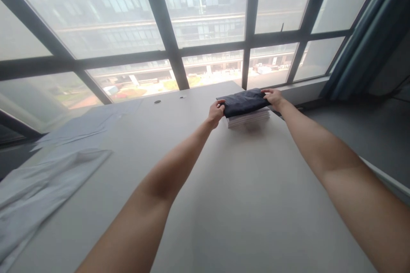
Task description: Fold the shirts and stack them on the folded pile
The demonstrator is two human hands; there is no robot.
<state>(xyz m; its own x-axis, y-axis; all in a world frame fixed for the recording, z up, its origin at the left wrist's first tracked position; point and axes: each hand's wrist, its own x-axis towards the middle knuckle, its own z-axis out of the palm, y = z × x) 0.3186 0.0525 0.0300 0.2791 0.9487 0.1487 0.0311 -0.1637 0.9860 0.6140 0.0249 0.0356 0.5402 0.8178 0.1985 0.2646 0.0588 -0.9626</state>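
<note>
A folded dark navy cloth item (245,102), perhaps a garment, lies over a white layered stack (249,118) near the far right corner of the table. My left hand (217,111) pinches its left end, thumb and fingers closed on the edge. At the opposite end, my right hand (272,97) grips the right edge in the same way. Both arms are stretched far forward. The cloth covers the top of the stack, so only the stack's front layers show. Whether the cloth rests fully on it I cannot tell.
The white table (198,213) stretches toward tall windows (205,8). White fabric (41,192) lies along its left side, with thin pale sheets (86,123) beyond. A round table hole (157,102) sits near the far edge. A blue-grey curtain (361,42) hangs at right.
</note>
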